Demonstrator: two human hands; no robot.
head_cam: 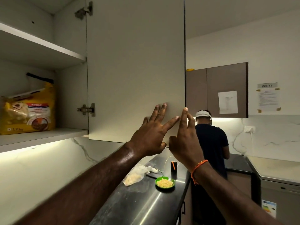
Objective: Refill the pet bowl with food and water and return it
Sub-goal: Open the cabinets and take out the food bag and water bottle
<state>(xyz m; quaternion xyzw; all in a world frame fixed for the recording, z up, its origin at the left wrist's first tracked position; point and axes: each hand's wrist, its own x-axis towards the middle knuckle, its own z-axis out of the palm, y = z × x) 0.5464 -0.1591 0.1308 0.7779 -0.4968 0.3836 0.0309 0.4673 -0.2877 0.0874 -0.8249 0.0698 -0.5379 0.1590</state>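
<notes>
1. Food looks done: I see the green pet bowl (165, 183) on the desk (146, 203), filled with pale kibble.
2. The food bag (27, 109) sits back on the cupboard shelf.
3. My left hand (151, 135) and right hand (184, 143) lie flat, grips released, on the cupboard door (136, 70), probably closing it.
4. Water and returning the bowl seem left.

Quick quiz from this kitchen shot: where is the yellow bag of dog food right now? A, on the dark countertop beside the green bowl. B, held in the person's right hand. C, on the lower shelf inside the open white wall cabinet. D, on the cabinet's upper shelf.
C: the yellow bag of dog food stands on the lower shelf of the open white wall cabinet, while both hands press flat on the white cabinet door.
</notes>
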